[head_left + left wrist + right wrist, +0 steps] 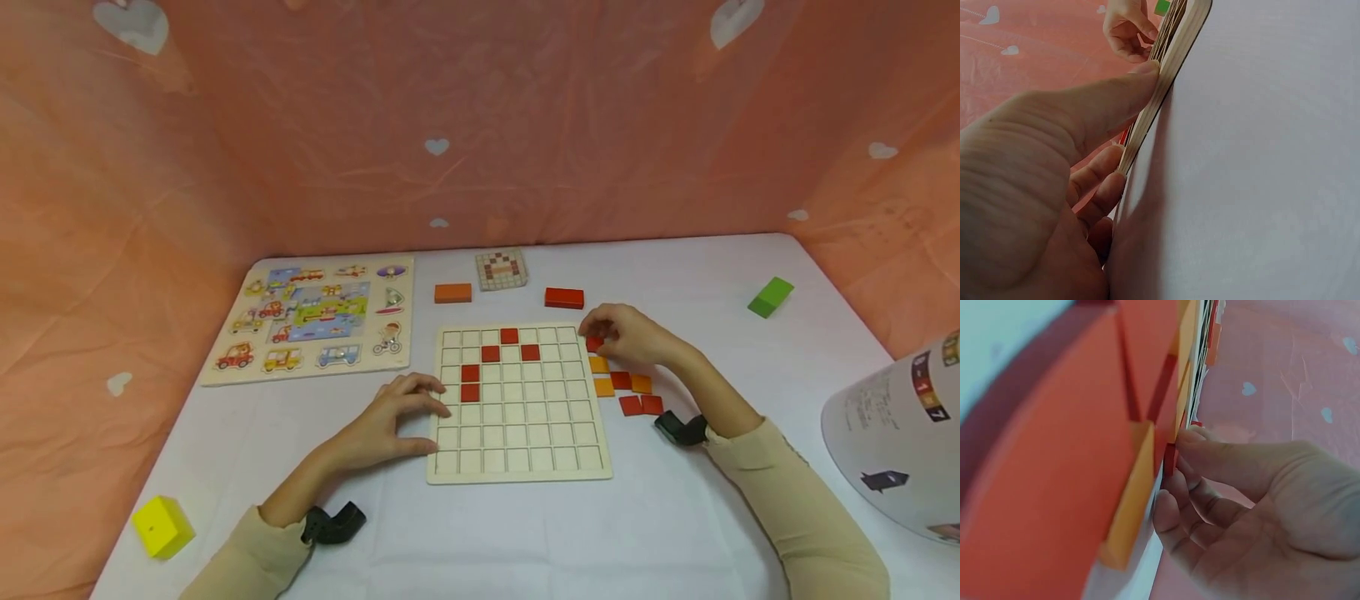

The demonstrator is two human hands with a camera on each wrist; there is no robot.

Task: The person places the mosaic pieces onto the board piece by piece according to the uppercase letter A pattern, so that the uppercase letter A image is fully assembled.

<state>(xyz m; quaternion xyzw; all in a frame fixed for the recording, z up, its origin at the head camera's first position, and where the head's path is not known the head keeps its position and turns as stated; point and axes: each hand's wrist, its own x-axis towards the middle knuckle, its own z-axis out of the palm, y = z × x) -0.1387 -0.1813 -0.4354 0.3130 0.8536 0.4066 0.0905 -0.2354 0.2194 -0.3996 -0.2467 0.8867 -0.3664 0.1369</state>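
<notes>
Board (555,412), gridded and made of pale wood, lies flat on the worktop (525,542) between the two hands, probably placed centrally so that both can reach its cells. The left hand (393,421) rests at its left edge, fingers apart, with the thumb nearer the front corner; that spread seems meant to steady the board without pinching it. At the right edge, the fingers of the right hand (628,333) are curled in and look clamped on a red tile (593,343), just beside the board, the thumb against its edge, likely because so small and thin a piece suits a fingertip hold. Loose tiles (621,381) in red and orange lie flat near that hand, which presumably saves reaching. Five placed tiles (491,354) in red sit within single cells, whose dividing lines appear to keep them square. Beyond the far edge, a patterned card (502,269) lies face up, likely there to be seen over the board, with an orange block (453,293) and a red block (564,297) to either side. The picture puzzle (367,358) lies farther left, apparently leaving room for the left hand.
</notes>
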